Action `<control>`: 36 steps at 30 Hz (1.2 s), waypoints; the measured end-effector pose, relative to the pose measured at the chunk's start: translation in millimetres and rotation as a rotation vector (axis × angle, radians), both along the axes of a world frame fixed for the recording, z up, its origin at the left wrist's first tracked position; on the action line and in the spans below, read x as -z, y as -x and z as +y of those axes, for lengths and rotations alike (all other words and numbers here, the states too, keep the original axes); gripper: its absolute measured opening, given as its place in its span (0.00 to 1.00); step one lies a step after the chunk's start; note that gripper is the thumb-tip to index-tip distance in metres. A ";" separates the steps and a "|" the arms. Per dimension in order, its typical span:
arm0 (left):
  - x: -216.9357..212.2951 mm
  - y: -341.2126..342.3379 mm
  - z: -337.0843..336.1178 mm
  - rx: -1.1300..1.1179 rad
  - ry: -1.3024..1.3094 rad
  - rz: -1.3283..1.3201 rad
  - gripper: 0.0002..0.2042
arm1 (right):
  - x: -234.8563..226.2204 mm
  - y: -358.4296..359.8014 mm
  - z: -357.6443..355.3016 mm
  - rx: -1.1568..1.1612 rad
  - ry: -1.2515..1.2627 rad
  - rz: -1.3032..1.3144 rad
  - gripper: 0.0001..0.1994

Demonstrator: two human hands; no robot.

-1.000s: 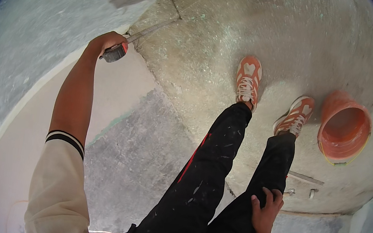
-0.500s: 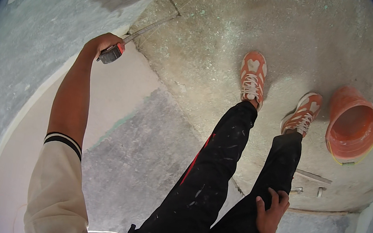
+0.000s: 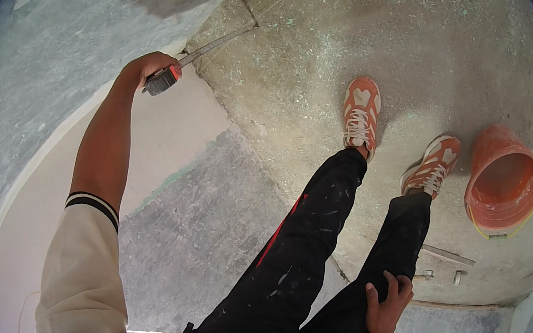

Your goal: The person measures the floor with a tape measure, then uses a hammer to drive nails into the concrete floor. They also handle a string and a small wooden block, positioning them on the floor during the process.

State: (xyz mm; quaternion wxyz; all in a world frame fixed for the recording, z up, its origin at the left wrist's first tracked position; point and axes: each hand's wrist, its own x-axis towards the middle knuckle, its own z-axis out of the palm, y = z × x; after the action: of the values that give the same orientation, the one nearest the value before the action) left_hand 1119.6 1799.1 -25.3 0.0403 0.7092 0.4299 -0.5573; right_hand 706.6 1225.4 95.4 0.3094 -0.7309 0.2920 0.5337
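My left hand [image 3: 152, 67] is closed around a black and red tape measure [image 3: 162, 80] at the upper left, close to the corner where the wall meets the floor. From its case the blade [image 3: 219, 43] runs out up and to the right, its far end near a dark line on the floor. My right hand [image 3: 388, 305] rests on my right leg just above the knee, on the black trousers [image 3: 312, 231]. Its fingers are spread a little and hold nothing.
An orange-red bucket [image 3: 504, 179] with a yellow handle stands on the concrete floor [image 3: 278, 86], right of my shoes [image 3: 361, 114]. A flat strip [image 3: 448, 255] and small fittings [image 3: 457, 278] lie below it. A grey and white plastered wall [image 3: 186, 203] is behind me.
The view has shifted very slightly, and my left hand with the tape measure appears a touch lower and to the right. My right hand stays on the leg.
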 end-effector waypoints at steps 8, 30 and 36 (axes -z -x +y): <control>-1.9 -2.7 -2.8 -0.029 0.025 0.045 0.10 | 0.3 -0.1 -3.5 0.013 -0.007 -0.010 0.25; -113.9 276.5 -123.7 -0.457 0.468 -0.010 0.08 | -17.9 43.5 -88.7 0.040 -0.083 -0.285 0.31; -137.5 342.4 -206.2 -0.630 0.481 -0.045 0.10 | -21.3 71.2 -133.7 0.114 -0.203 -0.225 0.34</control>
State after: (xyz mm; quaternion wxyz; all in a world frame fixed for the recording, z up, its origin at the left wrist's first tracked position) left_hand 777.2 1592.8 112.2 0.3837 0.5248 0.4827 -0.5868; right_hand 635.4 1091.7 116.7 0.4420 -0.7335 0.2411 0.4567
